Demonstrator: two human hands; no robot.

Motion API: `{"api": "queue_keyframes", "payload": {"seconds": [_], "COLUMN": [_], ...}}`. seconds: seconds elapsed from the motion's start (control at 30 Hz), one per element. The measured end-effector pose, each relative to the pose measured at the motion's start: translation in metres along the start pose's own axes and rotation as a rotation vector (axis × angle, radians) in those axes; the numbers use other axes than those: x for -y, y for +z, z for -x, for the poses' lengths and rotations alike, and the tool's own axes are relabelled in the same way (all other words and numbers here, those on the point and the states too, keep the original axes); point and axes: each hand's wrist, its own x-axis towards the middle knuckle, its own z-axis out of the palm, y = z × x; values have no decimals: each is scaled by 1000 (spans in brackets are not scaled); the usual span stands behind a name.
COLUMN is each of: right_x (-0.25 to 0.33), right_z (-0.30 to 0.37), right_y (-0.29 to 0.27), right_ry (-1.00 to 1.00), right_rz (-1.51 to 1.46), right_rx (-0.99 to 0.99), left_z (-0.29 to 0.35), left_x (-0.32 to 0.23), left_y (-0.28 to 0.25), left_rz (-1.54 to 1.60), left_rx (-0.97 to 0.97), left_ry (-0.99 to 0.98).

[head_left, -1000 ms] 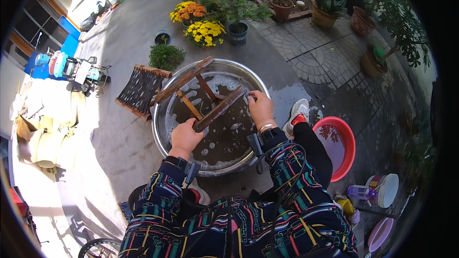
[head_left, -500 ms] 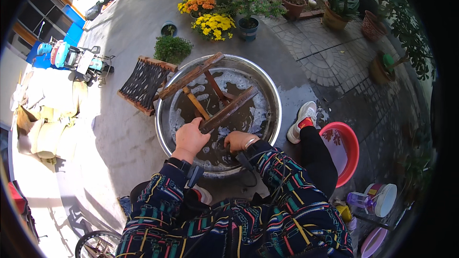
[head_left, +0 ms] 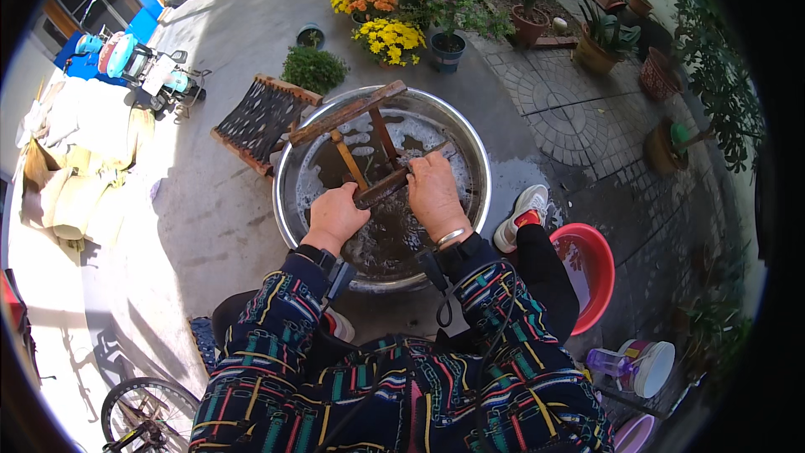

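A wooden frame [head_left: 345,117] of brown bars joined by thinner rods lies tilted across a round metal basin [head_left: 485,193] of murky, sudsy water. My left hand [head_left: 336,216] is closed around the near end of the frame's lower bar [head_left: 384,186]. Farther along that same bar, my right hand [head_left: 434,193] presses down with bent fingers; whatever may be under them is hidden. Left of the basin is a low stool seat [head_left: 262,117] of woven dark straps between wooden rails. Whether it joins the frame cannot be made out.
A red tub [head_left: 605,273] with liquid stands beside my right leg. Beyond it are a white bucket [head_left: 654,369] and a purple container [head_left: 608,361]. Potted yellow flowers [head_left: 391,40] and a low green plant [head_left: 314,70] stand past the basin. A bicycle wheel [head_left: 151,415] is at lower left.
My right hand has risen from the water by the basin's near side onto the lower bar. My left hand keeps its hold at the bar's end, and the frame has shifted slightly.
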Motion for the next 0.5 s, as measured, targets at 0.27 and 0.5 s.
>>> {"api": "queue_keyframes", "payload": {"seconds": [0.27,0.5], "right_x": [-6,16], "right_z": [-2,16], "right_y": [-1,23], "right_ry": [20,-139], "right_rz": [70,-48], "right_rx": [-23,326], "left_z": [2,-1], "left_x": [0,-2], "left_y": [-2,-1], "left_rz": [21,52], "left_rx": [51,60], "left_ry": [-44,-60]}}
